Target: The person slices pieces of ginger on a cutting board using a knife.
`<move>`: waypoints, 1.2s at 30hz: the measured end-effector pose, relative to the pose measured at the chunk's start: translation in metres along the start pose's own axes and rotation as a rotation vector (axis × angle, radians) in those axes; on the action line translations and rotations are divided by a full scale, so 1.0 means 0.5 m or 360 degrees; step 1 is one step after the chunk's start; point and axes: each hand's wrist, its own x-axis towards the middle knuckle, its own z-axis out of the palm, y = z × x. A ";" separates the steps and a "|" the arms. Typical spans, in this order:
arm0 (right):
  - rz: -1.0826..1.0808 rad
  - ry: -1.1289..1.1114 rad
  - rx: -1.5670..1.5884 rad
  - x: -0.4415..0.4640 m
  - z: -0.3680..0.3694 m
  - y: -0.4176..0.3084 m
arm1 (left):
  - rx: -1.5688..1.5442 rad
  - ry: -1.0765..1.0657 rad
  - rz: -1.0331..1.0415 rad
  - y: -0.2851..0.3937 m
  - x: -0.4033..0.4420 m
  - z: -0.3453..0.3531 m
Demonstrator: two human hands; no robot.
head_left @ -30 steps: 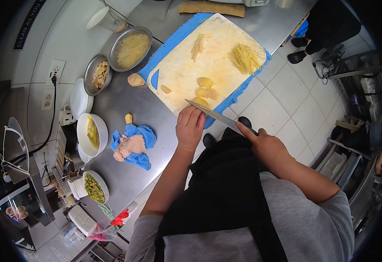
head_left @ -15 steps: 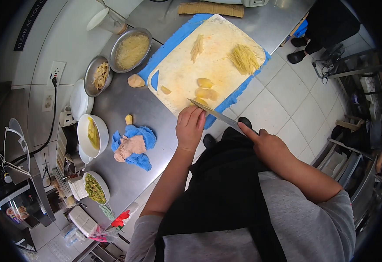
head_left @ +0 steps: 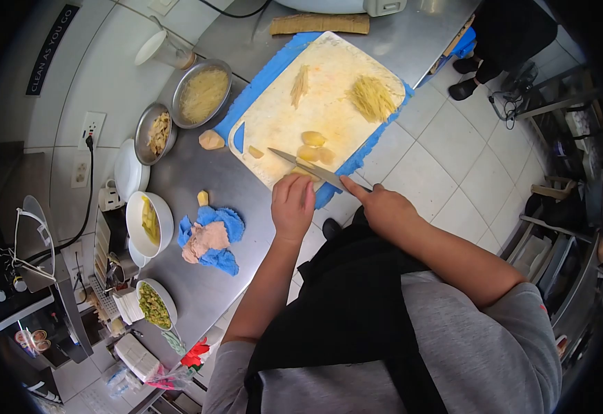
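The handle of a kitchen knife [head_left: 308,166] is in my right hand [head_left: 384,210], index finger stretched along its spine. Its blade lies low over the near edge of the white cutting board [head_left: 281,103]. My left hand [head_left: 292,207] has its fingers curled onto a pale yellow piece of what looks like ginger [head_left: 303,174], close beside the blade. Just beyond the knife are a peeled yellow chunk [head_left: 313,139] and overlapping slices [head_left: 315,154]. Farther up the board are a large pile of thin strips [head_left: 372,99] and a smaller bundle [head_left: 300,86]. A small offcut [head_left: 255,152] lies at the left.
A blue cloth [head_left: 358,162] lies under the board. To the left stand a metal bowl of shreds [head_left: 224,70], a metal bowl of scraps [head_left: 169,141], and white bowls [head_left: 165,219]. A tan chunk [head_left: 212,140] and crumpled cloths [head_left: 208,238] rest on the steel counter [head_left: 246,207]. Another person [head_left: 515,34] stands at upper right.
The knife and my right hand have shifted left, and the blade now lies across the board beside the held piece. My left hand stays on the piece. The camera view has tilted slightly.
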 end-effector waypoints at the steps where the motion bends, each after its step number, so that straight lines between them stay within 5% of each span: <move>1: 0.0017 -0.0018 -0.0004 -0.001 -0.001 -0.001 | -0.0006 -0.0001 0.0015 0.003 0.009 -0.001; 5: -0.0009 0.0010 0.0119 -0.002 0.006 0.002 | 0.0166 0.0075 -0.0196 0.012 0.059 -0.020; 10: 0.0016 0.0006 0.0074 -0.010 -0.001 -0.005 | 0.0420 -0.0597 -0.0215 0.005 0.141 -0.053; 17: 0.0029 -0.0024 0.0157 -0.018 -0.007 -0.011 | 0.0332 -0.0868 -0.0336 -0.010 0.196 -0.046; 36: -0.0075 -0.0069 0.0181 -0.004 0.003 0.015 | -0.0067 -0.0039 -0.0157 -0.005 0.022 -0.017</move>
